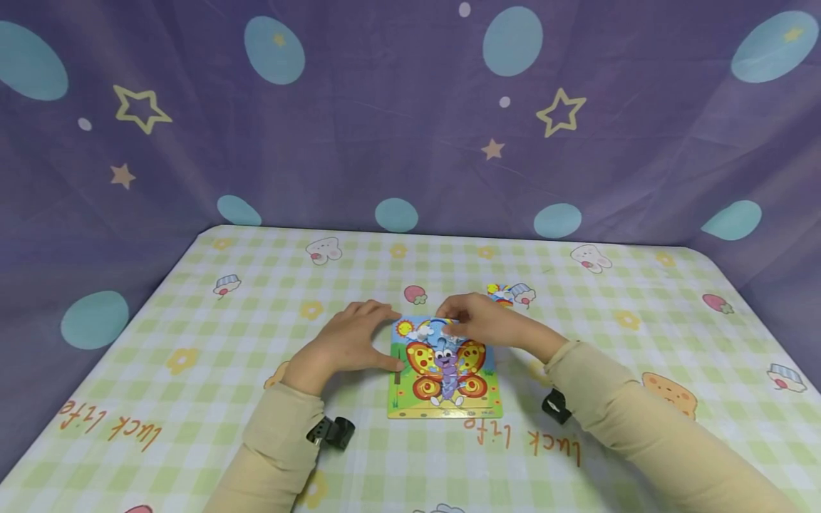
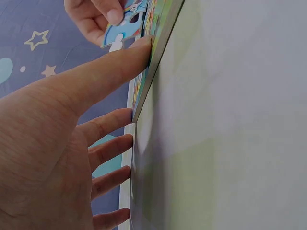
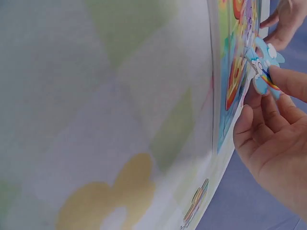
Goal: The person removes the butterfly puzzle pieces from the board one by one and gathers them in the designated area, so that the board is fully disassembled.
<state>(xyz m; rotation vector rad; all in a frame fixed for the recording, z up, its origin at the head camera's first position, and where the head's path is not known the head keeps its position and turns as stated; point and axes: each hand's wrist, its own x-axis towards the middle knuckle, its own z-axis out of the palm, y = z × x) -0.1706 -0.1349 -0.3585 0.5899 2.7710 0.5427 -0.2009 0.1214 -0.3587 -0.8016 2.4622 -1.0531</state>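
Note:
A butterfly jigsaw puzzle [image 1: 449, 385] in a flat tray lies on the tablecloth in front of me. My left hand [image 1: 349, 342] is at its left side, thumb touching the left edge and fingers stretched out by the upper left corner. Over the top part of the picture, my right hand [image 1: 484, 322] pinches a light-blue puzzle piece [image 3: 268, 57] between thumb and fingers. The piece shows clouds and a bit of rainbow, and the left wrist view has it tilted above the tray. In the head view the right fingers partly cover it.
Another puzzle piece [image 1: 499, 293], with a sun and rainbow, lies on the table behind my right hand. A green-and-white checked cloth [image 1: 256, 299] with printed pictures covers the table. A purple curtain [image 1: 398, 128] hangs behind its far edge.

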